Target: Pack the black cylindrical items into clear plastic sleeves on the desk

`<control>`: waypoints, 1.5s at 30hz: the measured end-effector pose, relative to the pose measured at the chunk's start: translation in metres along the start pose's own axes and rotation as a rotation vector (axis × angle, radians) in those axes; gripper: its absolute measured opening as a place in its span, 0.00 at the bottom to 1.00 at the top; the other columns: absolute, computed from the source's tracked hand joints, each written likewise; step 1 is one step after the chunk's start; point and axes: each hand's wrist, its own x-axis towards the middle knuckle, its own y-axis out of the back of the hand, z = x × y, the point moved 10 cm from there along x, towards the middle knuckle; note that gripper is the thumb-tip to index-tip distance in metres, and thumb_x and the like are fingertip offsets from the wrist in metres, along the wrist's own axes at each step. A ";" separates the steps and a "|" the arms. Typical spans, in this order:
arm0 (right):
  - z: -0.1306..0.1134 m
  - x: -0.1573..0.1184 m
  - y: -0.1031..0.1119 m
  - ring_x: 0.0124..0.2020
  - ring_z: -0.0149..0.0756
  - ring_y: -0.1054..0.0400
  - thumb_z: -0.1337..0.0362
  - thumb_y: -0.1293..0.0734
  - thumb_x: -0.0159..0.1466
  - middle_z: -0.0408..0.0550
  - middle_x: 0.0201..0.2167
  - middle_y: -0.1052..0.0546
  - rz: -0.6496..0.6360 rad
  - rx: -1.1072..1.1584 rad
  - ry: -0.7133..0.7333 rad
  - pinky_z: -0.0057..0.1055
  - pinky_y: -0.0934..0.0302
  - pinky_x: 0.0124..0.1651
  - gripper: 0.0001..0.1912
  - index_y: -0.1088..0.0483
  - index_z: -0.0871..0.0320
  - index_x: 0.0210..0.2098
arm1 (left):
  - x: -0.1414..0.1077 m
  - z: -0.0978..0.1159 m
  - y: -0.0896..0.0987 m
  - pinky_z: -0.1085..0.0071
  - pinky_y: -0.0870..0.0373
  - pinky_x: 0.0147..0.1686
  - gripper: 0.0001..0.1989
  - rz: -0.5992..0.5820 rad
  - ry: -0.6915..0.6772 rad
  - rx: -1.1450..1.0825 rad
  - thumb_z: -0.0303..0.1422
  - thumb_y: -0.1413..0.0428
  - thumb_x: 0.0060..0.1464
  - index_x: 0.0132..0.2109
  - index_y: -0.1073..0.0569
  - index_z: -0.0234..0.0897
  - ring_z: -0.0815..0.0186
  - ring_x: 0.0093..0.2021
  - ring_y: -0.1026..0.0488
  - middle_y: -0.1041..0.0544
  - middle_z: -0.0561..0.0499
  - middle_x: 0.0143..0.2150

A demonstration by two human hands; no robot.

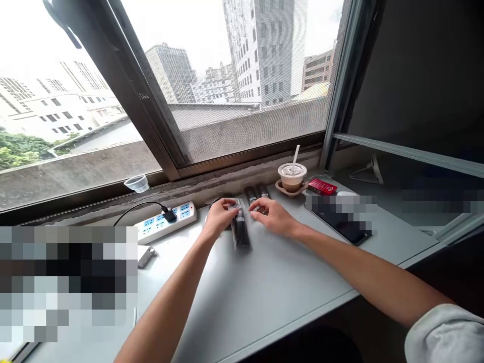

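Note:
My left hand (221, 217) pinches the top of a clear plastic packet (241, 231) with a black item inside, which hangs or leans over the grey desk. What exactly the black item is, I cannot make out. Just right of the packet is my right hand (273, 216), its thumb and fingertips curved but apart, with nothing visible between them. Behind my hands, two dark wrapped items (251, 194) lie side by side near the wall, partly hidden by the right fingers. Another dark thing is mostly covered behind my left hand.
A white power strip (166, 222) with a black plug lies to the left. A lidded drink cup (292, 176) with a straw stands in a cardboard holder at the back right, beside a red box (322, 186) and a dark tablet (338, 219). A clear plastic cup (138, 183) rests on the sill.

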 end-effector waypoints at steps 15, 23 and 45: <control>-0.020 -0.012 -0.026 0.36 0.36 0.27 0.67 0.32 0.66 0.47 0.38 0.19 -0.220 -0.149 0.213 0.30 0.35 0.42 0.07 0.21 0.57 0.41 | 0.034 0.044 -0.012 0.55 0.38 0.62 0.18 0.185 -0.207 0.776 0.35 0.50 0.63 0.56 0.24 0.35 0.45 0.65 0.33 0.30 0.33 0.64; -0.012 -0.017 -0.042 0.34 0.37 0.24 0.66 0.30 0.65 0.44 0.39 0.16 -0.269 -0.243 0.191 0.30 0.37 0.39 0.10 0.20 0.52 0.45 | -0.005 0.020 0.005 0.49 0.28 0.46 0.26 0.000 0.043 1.114 0.45 0.44 0.55 0.51 0.25 0.26 0.34 0.51 0.22 0.19 0.25 0.47; 0.035 -0.012 -0.045 0.39 0.42 0.20 0.53 0.36 0.72 0.60 0.46 0.20 -0.220 0.926 -0.625 0.36 0.24 0.40 0.16 0.33 0.60 0.49 | -0.089 0.077 0.137 0.75 0.29 0.30 0.33 0.420 -0.472 -0.082 0.45 0.32 0.52 0.64 0.24 0.42 0.69 0.31 0.28 0.28 0.54 0.31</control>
